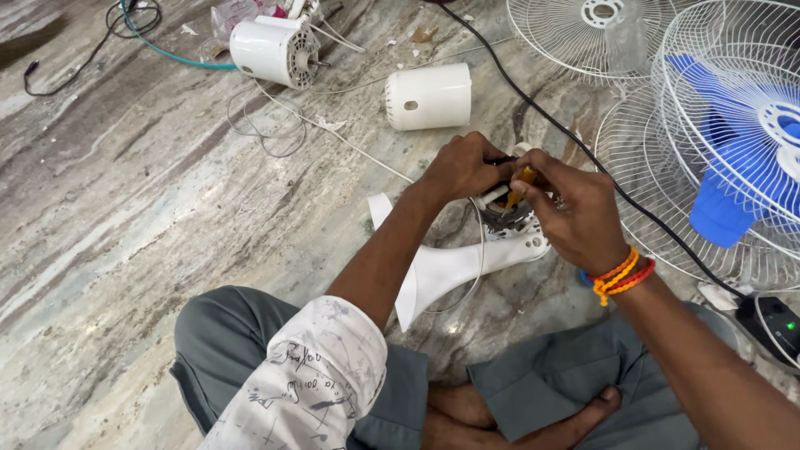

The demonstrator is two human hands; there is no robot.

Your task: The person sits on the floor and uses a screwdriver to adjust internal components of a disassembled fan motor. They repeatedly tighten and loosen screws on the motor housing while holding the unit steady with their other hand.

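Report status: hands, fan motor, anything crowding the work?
Left hand grips fan motor. Right hand holds yellow-handled screwdriver on it. Black cable runs close beside right hand.

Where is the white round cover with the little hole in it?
The white round cover lies on its side on the stone floor, just beyond the left hand, right of the white motor.

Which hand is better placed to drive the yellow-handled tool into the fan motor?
Probably the right hand: it already grips the yellow-handled tool, whose tip points down at the dark fan motor. The left hand rests at the motor's top edge, seemingly steadying it.
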